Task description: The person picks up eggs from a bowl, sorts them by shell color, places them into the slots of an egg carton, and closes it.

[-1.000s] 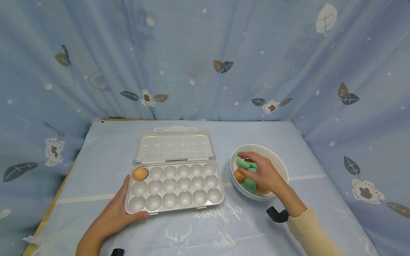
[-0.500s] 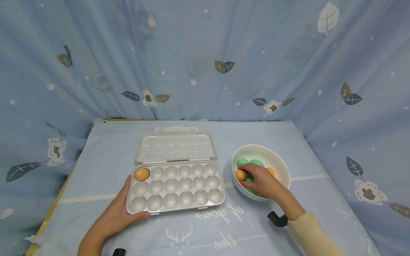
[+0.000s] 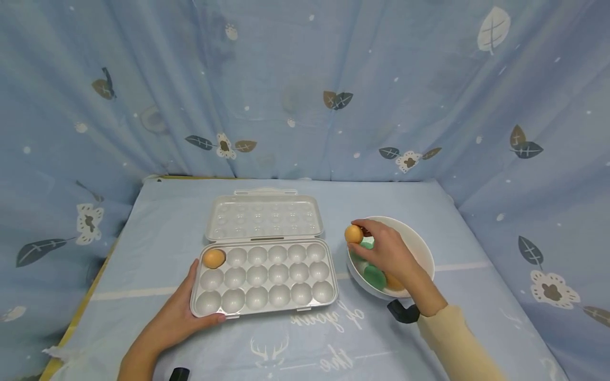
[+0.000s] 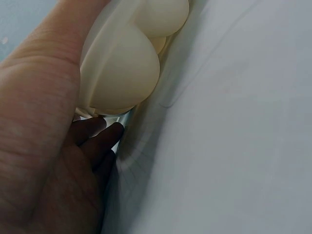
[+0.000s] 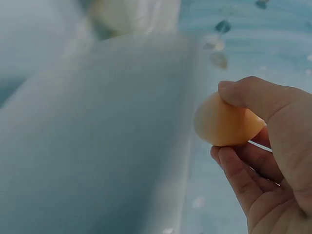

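My right hand (image 3: 388, 251) pinches an orange egg (image 3: 353, 234) between thumb and fingertips, above the left rim of a white bowl (image 3: 421, 248). The right wrist view shows the thumb on one side of this egg (image 5: 226, 121) and the fingers on the other. Green eggs (image 3: 374, 277) lie in the bowl, partly hidden by the hand. To the left stands a white egg tray (image 3: 278, 273) with its clear lid (image 3: 267, 214) folded back. Another orange egg (image 3: 213, 259) sits in its back left cup. My left hand (image 3: 178, 304) holds the tray's left end, thumb along the front edge.
A pale blue cloth (image 3: 267, 346) with white print covers the table. Blue patterned curtains (image 3: 286, 90) close in the back and both sides. A black curved piece (image 3: 403, 312) is at the right wrist, near the bowl's front.
My right hand has reached into the bowl, taken hold of an orange egg and lifted it up to the left rim. The left hand has stayed at the tray.
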Demonstrator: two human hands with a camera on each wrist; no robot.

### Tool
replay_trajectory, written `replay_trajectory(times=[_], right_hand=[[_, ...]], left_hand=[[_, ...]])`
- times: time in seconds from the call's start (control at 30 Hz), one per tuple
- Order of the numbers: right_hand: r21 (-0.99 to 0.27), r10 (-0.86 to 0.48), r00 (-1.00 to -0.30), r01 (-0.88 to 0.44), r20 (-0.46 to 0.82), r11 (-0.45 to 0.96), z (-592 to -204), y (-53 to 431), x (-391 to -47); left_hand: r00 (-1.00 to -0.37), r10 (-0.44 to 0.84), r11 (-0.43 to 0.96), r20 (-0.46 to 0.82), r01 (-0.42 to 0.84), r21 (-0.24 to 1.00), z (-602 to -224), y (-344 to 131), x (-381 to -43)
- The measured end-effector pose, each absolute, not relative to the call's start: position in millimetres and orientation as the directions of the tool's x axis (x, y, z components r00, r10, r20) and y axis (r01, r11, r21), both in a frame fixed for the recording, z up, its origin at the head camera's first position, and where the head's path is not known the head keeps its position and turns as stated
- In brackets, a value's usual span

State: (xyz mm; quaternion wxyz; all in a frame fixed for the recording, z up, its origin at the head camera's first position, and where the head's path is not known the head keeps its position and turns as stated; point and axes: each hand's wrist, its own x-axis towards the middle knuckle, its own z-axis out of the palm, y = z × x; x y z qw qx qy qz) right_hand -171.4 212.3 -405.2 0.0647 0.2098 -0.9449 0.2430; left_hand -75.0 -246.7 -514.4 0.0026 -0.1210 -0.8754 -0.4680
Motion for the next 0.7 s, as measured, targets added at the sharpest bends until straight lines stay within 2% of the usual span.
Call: replay_trajectory(times=[0.2, 0.33, 0.5, 0.7], right_hand=[[-0.509, -0.432, -0.864, -0.502, 0.258, 0.699, -393, 166, -182], [-0.585, -0.497, -0.814, -0.569, 0.300, 0.578, -398, 124, -188], [-0.667, -0.550, -0.784, -0.577, 0.289, 0.472, -412, 66, -194], [-0.667, -0.604, -0.770, -0.563, 0.207, 0.488, -433, 10, -194]], left_hand=[[-0.972, 0.209, 0.531, 0.108, 0.205, 0.822, -513, -247, -75], [-0.974, 0.207, 0.530, 0.094, 0.192, 0.826, -512, -246, -75], [-0.977, 0.200, 0.540, 0.070, 0.169, 0.825, -511, -244, -75], [-0.984, 0.177, 0.589, 0.011, 0.115, 0.800, -510, -245, -74]])
